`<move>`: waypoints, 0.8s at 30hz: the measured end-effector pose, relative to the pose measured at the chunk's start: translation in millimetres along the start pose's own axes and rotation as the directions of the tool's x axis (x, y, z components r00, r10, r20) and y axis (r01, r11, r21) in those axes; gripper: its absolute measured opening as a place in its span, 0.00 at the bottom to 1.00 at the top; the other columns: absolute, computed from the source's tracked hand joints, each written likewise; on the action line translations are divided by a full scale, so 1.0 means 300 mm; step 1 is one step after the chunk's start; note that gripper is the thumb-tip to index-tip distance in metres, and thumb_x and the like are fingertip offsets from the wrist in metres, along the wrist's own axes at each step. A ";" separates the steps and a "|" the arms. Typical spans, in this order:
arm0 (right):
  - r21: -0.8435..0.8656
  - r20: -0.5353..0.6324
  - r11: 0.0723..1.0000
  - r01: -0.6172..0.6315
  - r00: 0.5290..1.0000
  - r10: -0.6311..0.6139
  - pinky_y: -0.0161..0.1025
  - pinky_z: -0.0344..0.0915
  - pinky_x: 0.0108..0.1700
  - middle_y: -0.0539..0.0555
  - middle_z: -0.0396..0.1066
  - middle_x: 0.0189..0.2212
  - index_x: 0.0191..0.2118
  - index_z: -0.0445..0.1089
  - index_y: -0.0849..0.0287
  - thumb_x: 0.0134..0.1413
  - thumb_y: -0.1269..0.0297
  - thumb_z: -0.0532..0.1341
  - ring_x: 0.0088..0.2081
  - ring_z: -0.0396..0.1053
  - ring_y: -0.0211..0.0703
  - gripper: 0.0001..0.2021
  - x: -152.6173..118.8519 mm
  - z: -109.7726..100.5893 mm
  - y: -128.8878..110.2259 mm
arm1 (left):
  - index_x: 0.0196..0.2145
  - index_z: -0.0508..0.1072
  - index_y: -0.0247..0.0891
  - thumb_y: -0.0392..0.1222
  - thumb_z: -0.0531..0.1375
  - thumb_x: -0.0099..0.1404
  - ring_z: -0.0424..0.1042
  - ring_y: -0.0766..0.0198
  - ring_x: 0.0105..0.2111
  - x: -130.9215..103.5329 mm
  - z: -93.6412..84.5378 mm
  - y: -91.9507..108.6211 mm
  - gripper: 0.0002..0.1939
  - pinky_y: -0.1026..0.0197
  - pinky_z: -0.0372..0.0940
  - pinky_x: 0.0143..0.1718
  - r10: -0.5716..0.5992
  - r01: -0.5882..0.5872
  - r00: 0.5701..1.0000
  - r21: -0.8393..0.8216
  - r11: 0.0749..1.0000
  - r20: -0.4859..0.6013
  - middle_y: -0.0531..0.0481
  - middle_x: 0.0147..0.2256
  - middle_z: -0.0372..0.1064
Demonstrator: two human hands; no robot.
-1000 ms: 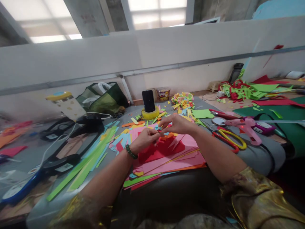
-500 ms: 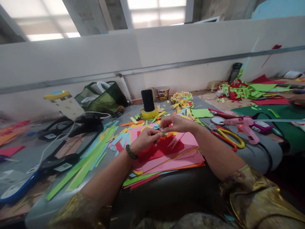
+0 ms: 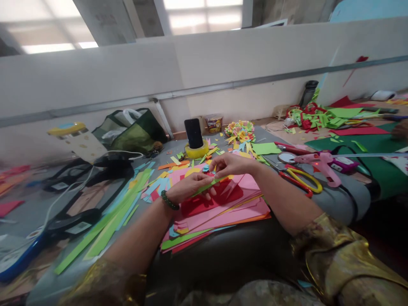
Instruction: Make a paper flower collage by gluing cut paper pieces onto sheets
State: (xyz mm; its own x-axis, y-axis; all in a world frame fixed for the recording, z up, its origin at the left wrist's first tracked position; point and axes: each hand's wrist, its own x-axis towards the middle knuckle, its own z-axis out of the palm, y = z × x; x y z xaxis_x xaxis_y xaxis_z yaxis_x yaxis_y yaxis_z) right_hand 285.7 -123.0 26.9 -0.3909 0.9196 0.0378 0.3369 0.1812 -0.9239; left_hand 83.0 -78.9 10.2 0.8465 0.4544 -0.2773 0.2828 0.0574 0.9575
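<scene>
My left hand (image 3: 188,187), with a dark beaded bracelet (image 3: 169,201) at the wrist, pinches a narrow green paper strip (image 3: 203,188). My right hand (image 3: 232,164) meets it at the fingertips, its fingers bent and pinching at the far end of the same strip. A small blue paper piece (image 3: 206,168) shows just behind the fingers. Below both hands lies a stack of coloured paper (image 3: 219,219), mostly pink, with a red sheet (image 3: 194,207) on top. The fingertips partly hide what they grip.
Scissors (image 3: 304,180) and a pink glue gun (image 3: 325,165) lie at the right. Long green strips (image 3: 106,229) spread at the left. Behind the hands, a phone (image 3: 194,134) stands in a yellow tape roll (image 3: 196,151), near folded paper flowers (image 3: 240,131). A co-worker's hand (image 3: 400,129) shows far right.
The green strip now shows along my left fingers, where it was barely visible before. Both hands stay together over the stack. The whole view has shifted slightly.
</scene>
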 end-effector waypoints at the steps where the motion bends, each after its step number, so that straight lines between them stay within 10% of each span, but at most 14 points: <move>1: 0.000 0.009 1.000 -0.006 1.000 0.006 0.28 0.56 0.22 0.42 0.69 0.17 0.32 0.73 0.61 0.37 0.68 0.71 0.21 0.63 0.30 0.12 0.004 0.009 0.000 | 0.27 0.75 0.33 0.65 0.71 0.46 0.73 0.65 0.21 0.004 0.003 -0.004 0.29 0.64 0.67 0.25 -0.002 0.002 1.000 -0.003 1.000 0.000 0.45 0.25 0.77; 17: 0.114 -0.254 0.993 -0.014 0.966 0.042 0.29 0.65 0.26 0.45 0.72 0.21 0.32 0.74 0.61 0.37 0.65 0.74 0.23 0.68 0.31 0.13 -0.026 -0.100 0.017 | 0.25 0.78 0.33 0.56 0.70 0.53 0.70 0.69 0.19 -0.012 -0.025 0.012 0.20 0.68 0.60 0.22 0.061 -0.058 0.994 0.033 0.998 -0.091 0.47 0.23 0.76; 24: 0.088 -0.156 0.996 0.027 0.988 -0.013 0.30 0.64 0.25 0.45 0.71 0.18 0.35 0.72 0.62 0.36 0.65 0.73 0.22 0.68 0.32 0.16 -0.005 -0.053 0.021 | 0.27 0.78 0.33 0.58 0.71 0.51 0.71 0.69 0.19 -0.004 -0.026 0.003 0.22 0.68 0.62 0.23 0.079 -0.076 0.993 0.036 0.996 -0.084 0.47 0.24 0.76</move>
State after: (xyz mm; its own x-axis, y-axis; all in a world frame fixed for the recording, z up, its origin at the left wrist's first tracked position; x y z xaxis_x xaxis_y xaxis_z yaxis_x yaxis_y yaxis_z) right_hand 302.1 -117.7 27.2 -0.2570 0.9603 0.1089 0.2498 0.1748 -0.9524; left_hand 78.6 -72.3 11.9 0.8252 0.5307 -0.1934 0.2339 -0.0094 0.9722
